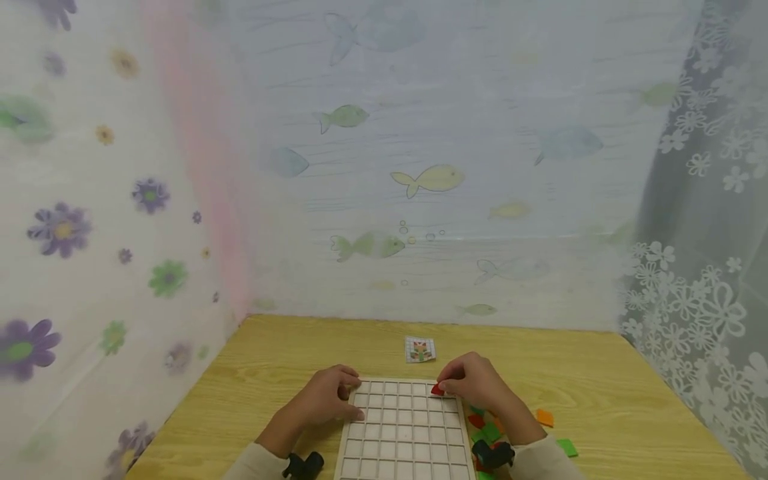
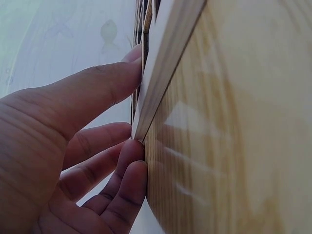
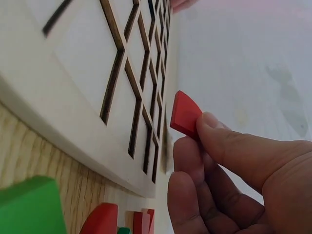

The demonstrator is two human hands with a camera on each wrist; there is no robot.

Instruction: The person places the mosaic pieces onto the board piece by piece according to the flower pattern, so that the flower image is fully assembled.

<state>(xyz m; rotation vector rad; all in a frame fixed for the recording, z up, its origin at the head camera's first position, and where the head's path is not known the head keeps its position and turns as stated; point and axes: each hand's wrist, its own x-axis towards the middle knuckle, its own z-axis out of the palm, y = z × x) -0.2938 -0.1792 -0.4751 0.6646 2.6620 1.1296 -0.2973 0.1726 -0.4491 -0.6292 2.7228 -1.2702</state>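
A wooden grid board (image 1: 390,433) with square cells lies on the table. My right hand (image 1: 477,381) pinches a red piece with one curved side (image 3: 185,114) between thumb and fingers. It holds this piece over the board's far right corner cells. At the board's far left corner is my left hand (image 1: 327,397), its thumb (image 2: 109,83) lying over the top of the frame. The other fingers of that hand rest loosely bent against the board's side edge. Behind the board lies a small card (image 1: 420,349) printed with a coloured pattern on a grid.
Loose coloured pieces lie right of the board, partly under the right forearm, among them a green piece (image 1: 491,432). Farther right are an orange piece (image 1: 545,418) and another green one (image 1: 567,447). Curtains printed with fish (image 1: 432,179) and flowers surround the wooden table (image 1: 288,340).
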